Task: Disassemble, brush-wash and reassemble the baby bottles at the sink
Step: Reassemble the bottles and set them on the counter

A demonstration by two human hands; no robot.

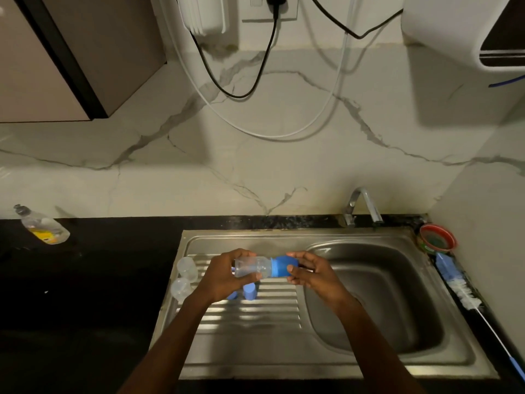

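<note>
Far to the left of the hands a soap bottle point(42, 226) lay on the dark desk point(85, 294). Just left of the left hand, two clear cups point(184, 275) stood on the sink's point(255, 351) ribbed drainboard, and under that hand two blue caps point(244, 291) showed, partly hidden. The left hand point(227, 275) was curled round the clear body of the bottle point(252, 268), held sideways above the drainboard between the two hands. The right hand point(308, 273) pinched the blue collar point(282, 266) at the bottle's right end, fingers bent round it. The bottle looked empty, so probably light; its thin plastic would likely be stiff but smooth, and slippery once wet. The body seemed the place for a steady hold, the collar the place to twist. Right of the right hand lay the basin, the tap point(362, 204) behind it, and far right a brush point(460, 288) and a red bowl point(437, 237).
</note>
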